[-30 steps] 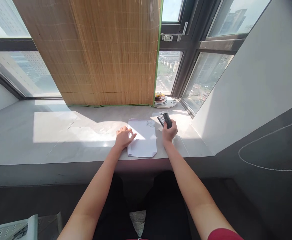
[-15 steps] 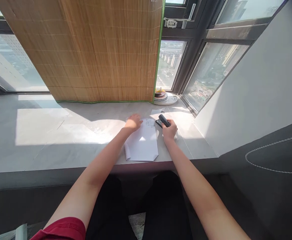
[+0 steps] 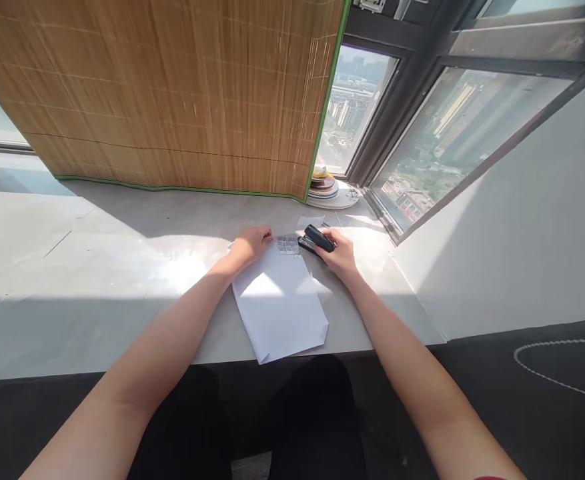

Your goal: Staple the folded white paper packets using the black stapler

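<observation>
A black stapler (image 3: 319, 238) is in my right hand (image 3: 341, 255), fingers wrapped round its body. Its jaws stand apart and point left, at the upper right corner of the white paper (image 3: 282, 310). Close rows of small dark marks (image 3: 287, 245), perhaps staples, cover that corner. My left hand (image 3: 252, 246) is closed on the paper's upper left part, its fingertips partly hidden. The paper lies aslant on the sill, with its near corners bent or folded. Whether the jaws touch the paper I cannot tell.
The pale windowsill (image 3: 122, 287) ends at a front edge just before my knees. Beyond my right hand lie a small paper piece (image 3: 311, 221) and dark slivers (image 3: 325, 225). Stacked plates (image 3: 329, 191) stand in the window corner. A bamboo blind (image 3: 182, 100) hangs low over the sill.
My left hand has shifted left with the paper, which has turned aslant. The stapler has come to the paper's marked corner. The whole view has moved closer and tilted.
</observation>
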{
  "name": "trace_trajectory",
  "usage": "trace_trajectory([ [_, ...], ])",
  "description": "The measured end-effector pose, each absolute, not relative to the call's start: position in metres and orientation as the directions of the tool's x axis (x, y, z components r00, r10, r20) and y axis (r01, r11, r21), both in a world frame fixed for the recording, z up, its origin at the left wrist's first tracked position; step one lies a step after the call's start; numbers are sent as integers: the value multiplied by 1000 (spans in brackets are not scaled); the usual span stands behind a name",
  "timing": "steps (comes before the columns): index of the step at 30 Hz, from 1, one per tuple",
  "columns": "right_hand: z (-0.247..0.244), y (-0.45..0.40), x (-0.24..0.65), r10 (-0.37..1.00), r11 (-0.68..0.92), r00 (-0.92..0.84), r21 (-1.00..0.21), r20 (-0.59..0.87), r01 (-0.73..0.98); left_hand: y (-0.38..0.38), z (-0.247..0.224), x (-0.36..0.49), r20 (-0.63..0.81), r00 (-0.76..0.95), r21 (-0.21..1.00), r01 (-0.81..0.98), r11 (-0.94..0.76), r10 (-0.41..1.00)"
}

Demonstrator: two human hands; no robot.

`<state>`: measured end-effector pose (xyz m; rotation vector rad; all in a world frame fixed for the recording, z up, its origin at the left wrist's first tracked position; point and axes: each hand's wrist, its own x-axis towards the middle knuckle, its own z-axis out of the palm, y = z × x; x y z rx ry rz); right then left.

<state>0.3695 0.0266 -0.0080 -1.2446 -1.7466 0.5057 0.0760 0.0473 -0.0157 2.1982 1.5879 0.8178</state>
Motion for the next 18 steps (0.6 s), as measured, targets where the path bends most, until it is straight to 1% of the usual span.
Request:
trace_trajectory([
  [2, -2, 32, 382, 880, 464, -196, -693, 433, 552, 49, -18, 76, 262, 191, 557, 770, -310, 946],
  [4, 2, 36, 394, 865, 496, -265, -644, 426, 582, 50, -20, 78, 250, 171, 586, 757, -289, 953],
  [7, 5, 36, 402, 863, 500, -304, -608, 403, 616, 52, -21, 80, 211, 158, 635, 728, -258, 965],
  [10, 8, 31, 399, 860, 509, -347, -590, 374, 626, 52, -19, 82, 184, 143, 647, 728, -229, 972],
  [15, 16, 21, 384, 787, 613, -490, -566, 375, 552, 46, -14, 86, 178, 190, 651, 713, -260, 965],
  [18, 18, 18, 377, 761, 646, -511, -542, 400, 537, 44, -11, 88, 188, 202, 652, 707, -276, 961],
])
